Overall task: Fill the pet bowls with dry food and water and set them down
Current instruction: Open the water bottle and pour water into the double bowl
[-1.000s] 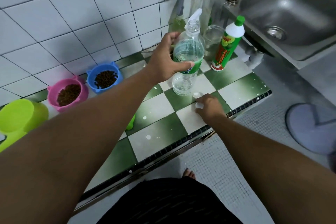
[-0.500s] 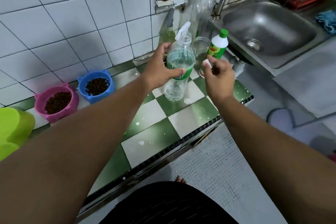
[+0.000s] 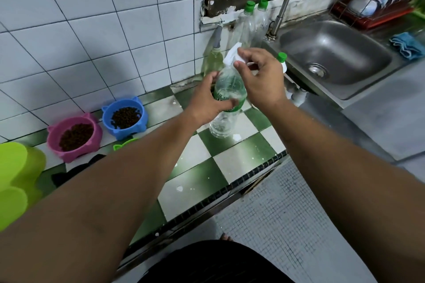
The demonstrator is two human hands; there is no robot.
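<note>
A clear plastic water bottle point(image 3: 224, 119) with a green label stands on the green-and-white checked counter point(image 3: 241, 156). My left hand point(image 3: 207, 101) grips its middle. My right hand point(image 3: 259, 73) is at the bottle's neck, its fingertips pinching a small white cap over the mouth. At the left by the wall stand a pink bowl point(image 3: 96, 138) and a blue bowl point(image 3: 141, 122), each with dark dry food in it. A green bowl point(image 3: 125, 143) peeks out behind my left forearm; its contents are hidden.
A lime-green plastic container point(image 3: 18, 177) fills the far left. Several bottles point(image 3: 250, 25) with green caps and a spray bottle point(image 3: 213, 60) crowd the wall behind the water bottle. A steel sink point(image 3: 333, 57) with a tap lies to the right, a dish rack point(image 3: 377, 7) beyond it.
My right hand picked the white cap up off the counter, rose and came over the bottle's mouth. My left hand kept its hold on the bottle.
</note>
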